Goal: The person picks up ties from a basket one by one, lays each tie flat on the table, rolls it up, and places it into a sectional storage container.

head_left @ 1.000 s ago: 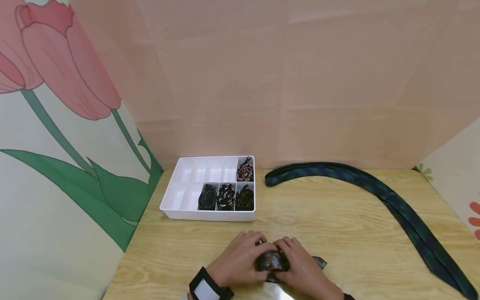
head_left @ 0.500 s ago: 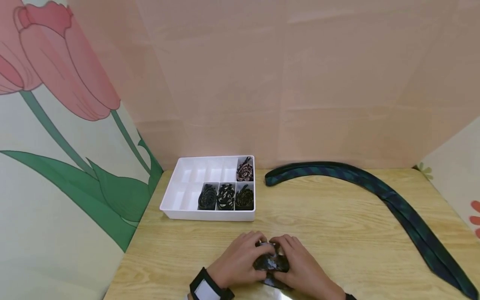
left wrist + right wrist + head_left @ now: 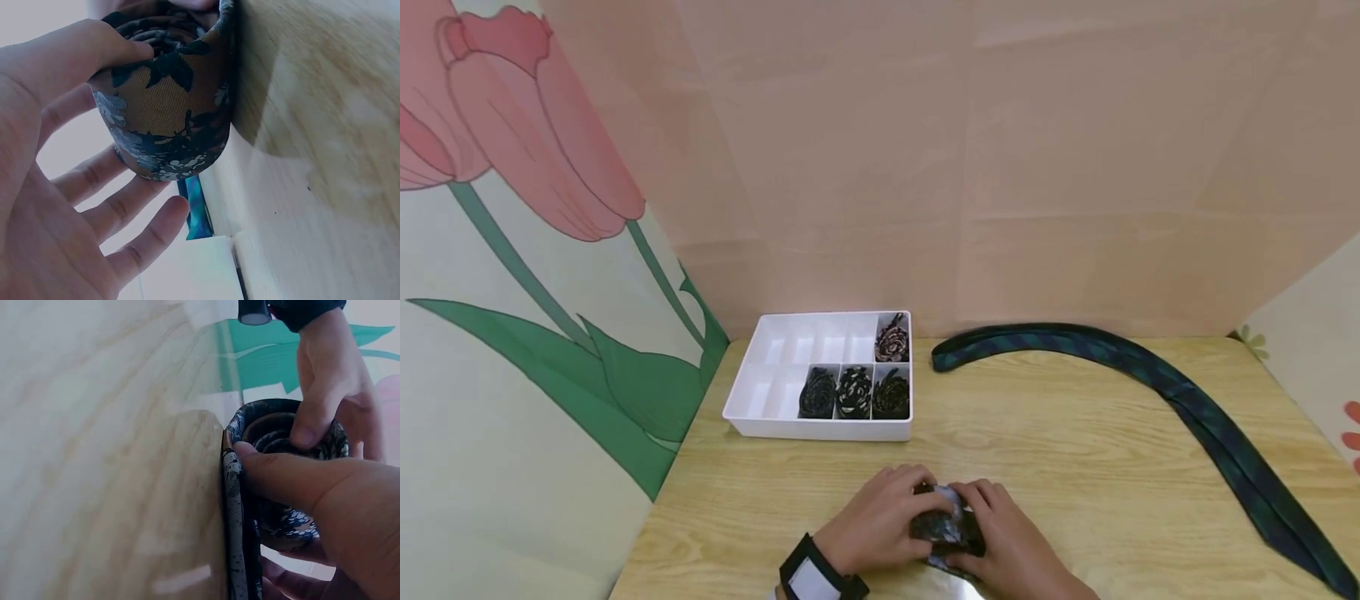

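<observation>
A dark floral-patterned necktie [image 3: 165, 119], partly rolled into a coil, stands on edge on the table between both hands. My left hand [image 3: 876, 517] grips the coil from the left, its thumb pressing the rolled edge and its other fingers around the far side. From the right, my right hand [image 3: 1011, 537] holds the same necktie. In the right wrist view its thumb [image 3: 281, 475] presses where the flat end of the tie meets the coil. That flat end runs along the table toward the wearer, partly hidden by the hands.
A white divided tray [image 3: 827, 430] stands behind the hands to the left, with several rolled ties in its right-hand compartments. A dark green and navy necktie [image 3: 1165, 387] lies in a long curve across the back and right of the wooden table [image 3: 1075, 433].
The loose tip of the necktie, seen right of my right hand a second ago, no longer shows there. The coil has turned slightly between the hands, which stay in nearly the same place.
</observation>
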Motion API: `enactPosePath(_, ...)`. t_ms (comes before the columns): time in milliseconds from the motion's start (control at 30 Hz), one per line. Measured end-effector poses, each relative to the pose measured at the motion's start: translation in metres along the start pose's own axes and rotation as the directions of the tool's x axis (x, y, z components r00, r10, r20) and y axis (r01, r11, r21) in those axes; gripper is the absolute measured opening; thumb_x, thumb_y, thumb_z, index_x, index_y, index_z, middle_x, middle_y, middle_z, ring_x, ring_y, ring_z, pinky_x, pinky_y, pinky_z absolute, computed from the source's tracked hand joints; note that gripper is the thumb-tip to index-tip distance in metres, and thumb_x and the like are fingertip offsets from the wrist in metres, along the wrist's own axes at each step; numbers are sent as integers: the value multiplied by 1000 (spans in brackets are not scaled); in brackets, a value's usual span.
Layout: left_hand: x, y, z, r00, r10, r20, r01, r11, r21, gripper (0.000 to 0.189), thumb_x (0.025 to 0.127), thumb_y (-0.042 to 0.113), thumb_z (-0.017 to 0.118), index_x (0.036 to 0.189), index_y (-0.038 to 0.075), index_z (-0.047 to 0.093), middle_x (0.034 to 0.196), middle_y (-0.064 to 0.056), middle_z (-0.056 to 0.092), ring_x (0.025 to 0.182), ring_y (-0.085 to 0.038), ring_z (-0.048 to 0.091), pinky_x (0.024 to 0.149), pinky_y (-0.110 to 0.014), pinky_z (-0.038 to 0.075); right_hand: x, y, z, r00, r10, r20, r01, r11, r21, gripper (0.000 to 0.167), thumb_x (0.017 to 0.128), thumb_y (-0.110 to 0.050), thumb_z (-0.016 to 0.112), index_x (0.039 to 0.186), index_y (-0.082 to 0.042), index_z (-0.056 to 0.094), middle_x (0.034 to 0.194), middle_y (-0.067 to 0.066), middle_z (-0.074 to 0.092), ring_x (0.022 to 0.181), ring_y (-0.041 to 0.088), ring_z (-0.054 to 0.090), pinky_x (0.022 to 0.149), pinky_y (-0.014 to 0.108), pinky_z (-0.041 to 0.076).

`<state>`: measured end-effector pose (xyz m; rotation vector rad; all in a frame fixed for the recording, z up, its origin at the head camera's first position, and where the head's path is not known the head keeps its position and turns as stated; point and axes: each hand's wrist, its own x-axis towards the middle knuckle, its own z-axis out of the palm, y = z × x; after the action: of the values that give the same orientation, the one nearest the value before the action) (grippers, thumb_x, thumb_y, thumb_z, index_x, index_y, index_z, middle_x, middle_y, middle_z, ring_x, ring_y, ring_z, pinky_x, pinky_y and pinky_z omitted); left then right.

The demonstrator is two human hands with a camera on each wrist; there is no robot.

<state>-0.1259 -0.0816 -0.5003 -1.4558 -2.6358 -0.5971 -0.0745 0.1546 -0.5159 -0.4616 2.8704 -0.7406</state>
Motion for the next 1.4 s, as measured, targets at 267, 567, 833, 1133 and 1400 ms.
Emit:
enactPosePath(267,1,-2,-1,998,-59,33,59,998,-12,47,85,36,85,129,36,69,123,9,60,108,-4,56,99,-26,51,1,2,-9,999,39,-28,-40,999,-22,84,80,-42,93,150,-20,53,128,-6,61,118,14,56,101,49,54)
enactPosePath(567,3,0,4,1000,-28,5,28,999,18,53,82,38,86,132,35,68,124,8,60,110,-7,57,95,-23,49,2,-4,-10,998,56,-23,-56,998,1,73,79,-31,92,142,-19,58,136,-6,60,121,13,53,103,50,54)
enactPosePath(833,5,2,8,998,-50,45,50,999,-10,56,84,42,86,137,37,66,124,9,60,107,-5,54,93,-21,47,2,-6,-7,996,67,-53,-68,998,-15,73,76,-33,95,138,-18,60,133,-5,60,118,13,52,103,48,53)
enactPosePath(1133,6,2,4,996,-53,70,56,997,-44,54,87,44,84,137,38,64,122,11,59,107,-3,53,93,-20,46,3,-13,-4,992,60,-109,-64,997,-32,71,72,-33,98,132,-17,63,129,-5,60,117,14,56,99,46,56)
enactPosePath(1400,8,4,4,999,5,47,-5,1000,-13,58,87,45,83,141,36,63,126,9,59,110,-5,54,95,-20,47,0,-10,-4,996,90,-27,-88,994,67,57,81,-33,93,126,-24,59,122,-12,57,108,4,57,94,38,58)
